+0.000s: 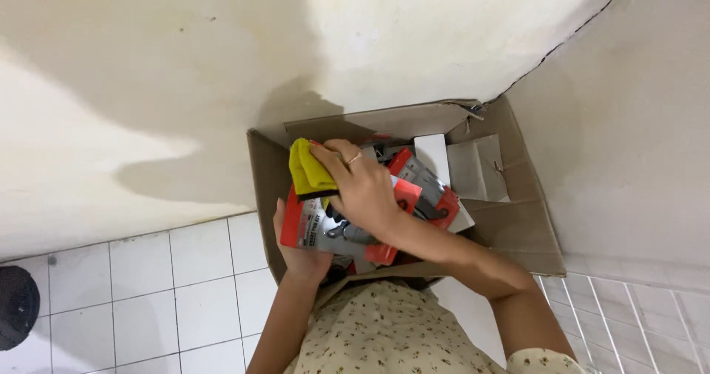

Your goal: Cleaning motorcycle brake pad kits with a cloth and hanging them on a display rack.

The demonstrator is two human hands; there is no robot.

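At the far left edge a dark round thing (16, 307) lies on the white floor tiles (148, 300), cut off by the frame, and I cannot make out what it is. Next comes my left hand (296, 250), tucked under the near left corner of a red and grey blister pack (333, 230); only the back of the hand and the thumb side show, so my fingers are hidden beneath the card and I can only say they cup it from below. The tool inside the pack is half covered and hard to read. My right hand (362, 185) reaches across on top of it, fingers curled and pressed down on a folded yellow cloth (309, 168), pinning the cloth against the pack's upper left corner. Beyond my knuckles a second red pack (425, 189) and a white card (433, 156) poke out, partly covered. All of this sits inside an open cardboard box (525, 218) standing on the floor in the corner of the room. Its bottom is hidden by the contents. Cream walls (414, 34), stained and shadowed, meet in a cracked seam behind the box.
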